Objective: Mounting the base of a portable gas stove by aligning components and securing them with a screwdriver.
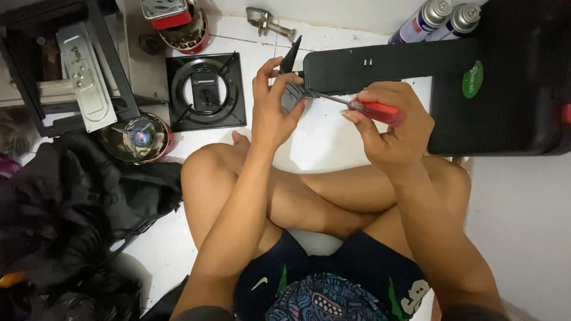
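My left hand pinches a small dark grey part held up over my crossed legs. My right hand grips a screwdriver with a red handle; its thin metal shaft points left and its tip meets the small part. Just behind the hands lies a long black flat panel joined to a black case-like body at the right. I sit cross-legged on a white tiled floor.
A square black burner plate lies on the floor at upper left. Beside it are a round red-rimmed dish, a black frame with a metal plate, two gas canisters and dark cloth.
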